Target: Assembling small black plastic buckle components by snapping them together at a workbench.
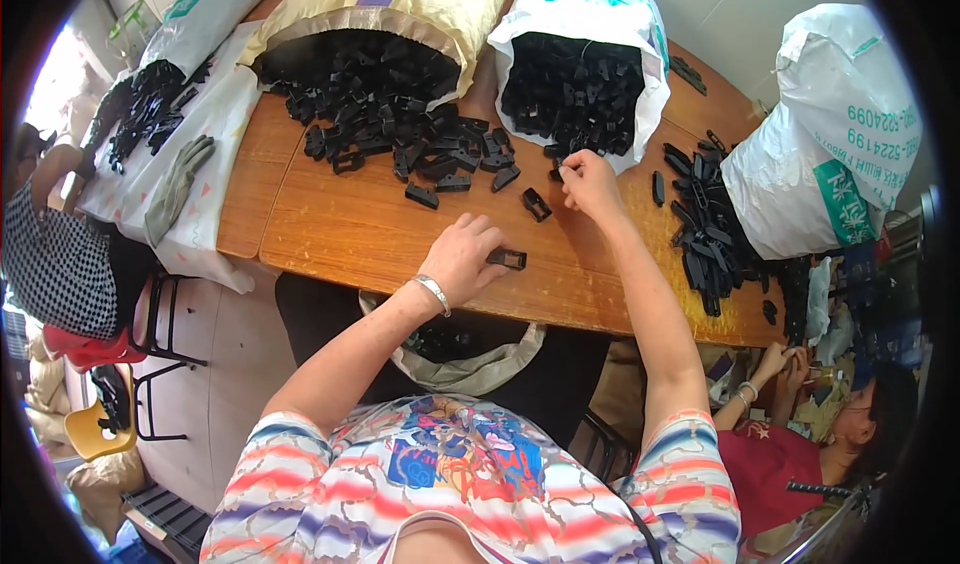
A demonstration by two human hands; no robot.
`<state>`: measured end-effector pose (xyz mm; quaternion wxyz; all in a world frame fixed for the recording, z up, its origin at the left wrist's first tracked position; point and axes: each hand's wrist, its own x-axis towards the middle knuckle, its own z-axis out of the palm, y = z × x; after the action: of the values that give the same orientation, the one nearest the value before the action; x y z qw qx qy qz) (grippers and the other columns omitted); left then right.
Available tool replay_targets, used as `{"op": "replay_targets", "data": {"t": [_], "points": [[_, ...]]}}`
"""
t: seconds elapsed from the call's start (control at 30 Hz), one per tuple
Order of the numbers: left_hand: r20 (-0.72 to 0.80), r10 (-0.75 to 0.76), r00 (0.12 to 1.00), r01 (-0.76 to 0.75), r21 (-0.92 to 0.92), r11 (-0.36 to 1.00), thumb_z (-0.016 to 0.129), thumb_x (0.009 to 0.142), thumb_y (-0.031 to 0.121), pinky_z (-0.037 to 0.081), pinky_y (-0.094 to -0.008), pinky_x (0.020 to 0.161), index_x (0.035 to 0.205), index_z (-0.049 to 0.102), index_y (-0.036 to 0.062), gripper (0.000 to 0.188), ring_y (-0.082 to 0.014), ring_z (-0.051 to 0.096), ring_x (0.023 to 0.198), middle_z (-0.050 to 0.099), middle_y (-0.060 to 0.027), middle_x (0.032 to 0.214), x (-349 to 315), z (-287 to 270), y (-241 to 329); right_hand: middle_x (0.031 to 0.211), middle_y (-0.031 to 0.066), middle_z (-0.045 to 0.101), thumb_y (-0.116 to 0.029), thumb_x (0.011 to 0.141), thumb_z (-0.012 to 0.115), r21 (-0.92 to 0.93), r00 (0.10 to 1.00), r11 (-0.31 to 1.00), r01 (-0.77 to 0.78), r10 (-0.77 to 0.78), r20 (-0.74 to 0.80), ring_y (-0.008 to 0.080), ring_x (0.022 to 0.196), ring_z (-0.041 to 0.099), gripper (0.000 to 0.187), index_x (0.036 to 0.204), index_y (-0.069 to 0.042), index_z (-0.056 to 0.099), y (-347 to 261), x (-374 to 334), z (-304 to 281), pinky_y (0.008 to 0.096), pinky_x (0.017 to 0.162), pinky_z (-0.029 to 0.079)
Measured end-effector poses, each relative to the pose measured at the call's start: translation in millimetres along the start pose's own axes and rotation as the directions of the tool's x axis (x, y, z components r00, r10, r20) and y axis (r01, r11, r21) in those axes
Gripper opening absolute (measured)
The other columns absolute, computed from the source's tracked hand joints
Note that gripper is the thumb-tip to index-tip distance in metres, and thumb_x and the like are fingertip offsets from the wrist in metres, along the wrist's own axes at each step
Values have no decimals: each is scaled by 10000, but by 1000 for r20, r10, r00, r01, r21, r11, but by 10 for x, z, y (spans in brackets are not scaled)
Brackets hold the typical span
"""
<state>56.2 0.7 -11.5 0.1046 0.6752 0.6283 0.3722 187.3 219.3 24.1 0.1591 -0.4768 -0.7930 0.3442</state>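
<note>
My left hand (462, 261) is closed near the table's front edge, its fingers around a black plastic housing (512, 259) whose hollow end sticks out to the right. Farther off, by the mouth of a white sack (652, 129), my right hand (592, 184) is pinched shut on a small black piece (556, 175), mostly hidden by the fingers. A single black frame-shaped part (537, 204) lies between my two hands. Beyond my left hand, a loose heap of black plastic parts (385, 134) spills from a beige sack (480, 14). More small black parts (575, 89) fill the white sack.
On the right, long black pieces (705, 254) are piled beside another white sack (770, 184). A cloth bag (480, 374) hangs open below the table edge (600, 314). One person (780, 474) works at lower right, another (65, 254) at far left near a grey glove (175, 189).
</note>
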Motion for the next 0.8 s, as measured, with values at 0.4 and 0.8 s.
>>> {"op": "replay_targets", "data": {"t": [0.4,0.8], "points": [[-34,-50,998,50,-21,999,769,705,108,468,-415,837,972,646,65,297,-344,525,947,567,-124,952,-17,3,43,1018,150,608,-65,780,737,-433,900,812,390,-436,-6,365,898,638,239,995,-55,631,269,-76,-45,445,758,520],[-49,-73,996,73,1,997,776,694,109,482,-407,853,938,668,55,272,-336,533,974,581,-117,956,-4,-5,35,882,107,598,-29,782,723,45,894,895,443,-445,45,236,735,625,207,955,-24,610,-159,-1088,62,343,668,511]]}}
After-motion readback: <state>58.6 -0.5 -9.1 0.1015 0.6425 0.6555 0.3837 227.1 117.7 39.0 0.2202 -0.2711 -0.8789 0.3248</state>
